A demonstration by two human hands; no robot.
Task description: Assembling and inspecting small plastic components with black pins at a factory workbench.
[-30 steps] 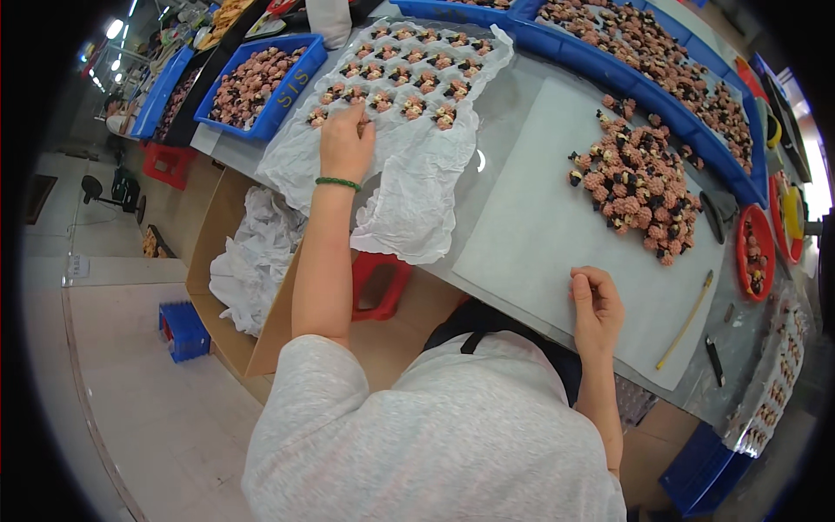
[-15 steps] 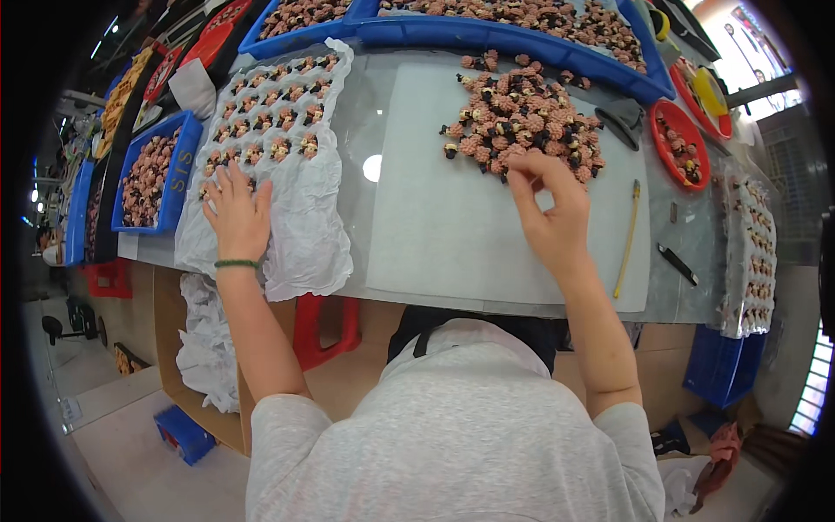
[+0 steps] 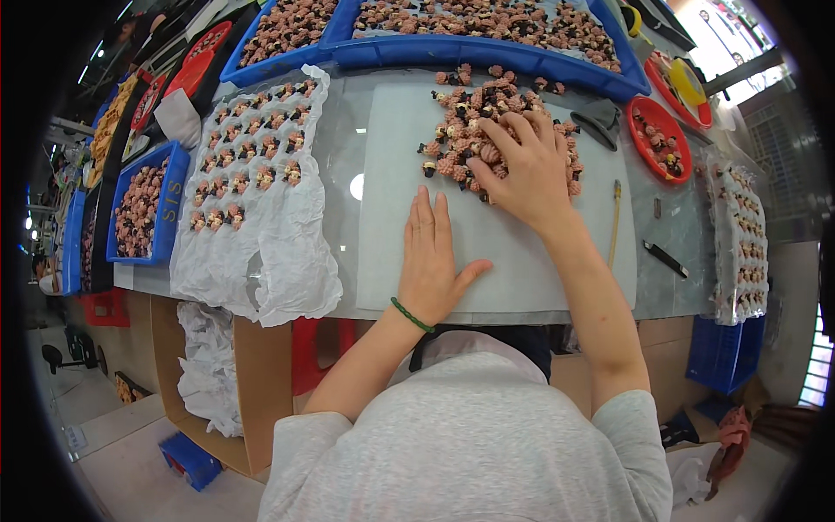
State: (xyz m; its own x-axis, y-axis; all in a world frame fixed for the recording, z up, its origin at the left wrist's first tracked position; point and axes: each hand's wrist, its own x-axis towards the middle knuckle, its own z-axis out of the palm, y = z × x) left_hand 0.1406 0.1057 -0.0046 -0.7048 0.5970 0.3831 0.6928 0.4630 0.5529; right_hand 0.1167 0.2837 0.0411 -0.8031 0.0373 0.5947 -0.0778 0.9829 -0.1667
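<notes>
A heap of small pink, black and cream figurines (image 3: 454, 132) lies on a white mat (image 3: 387, 143). Over the near part of the heap is my right hand (image 3: 531, 174), its fingers curved and thumb held apart, touching the pieces. A pink figurine shows in the gap between thumb and forefinger, not gripped as far as I can see. My left hand (image 3: 430, 270), with a green bracelet, is stretched flat over the mat just short of the heap, holding nothing. To the left, a crinkled white paper-covered tray (image 3: 300, 252) carries rows of figurines, its near part bare.
A large blue bin (image 3: 487, 54) full of figurines runs along the back. A smaller blue bin (image 3: 156, 239) stands left. At right are a red dish (image 3: 642, 161), a thin brush (image 3: 616, 217), a black-handled cutter (image 3: 665, 258) and another filled tray (image 3: 739, 239).
My left hand has left the paper-covered tray and come right, onto the mat. The right hand has moved farther into the heap, its fingers spreading from a pinch.
</notes>
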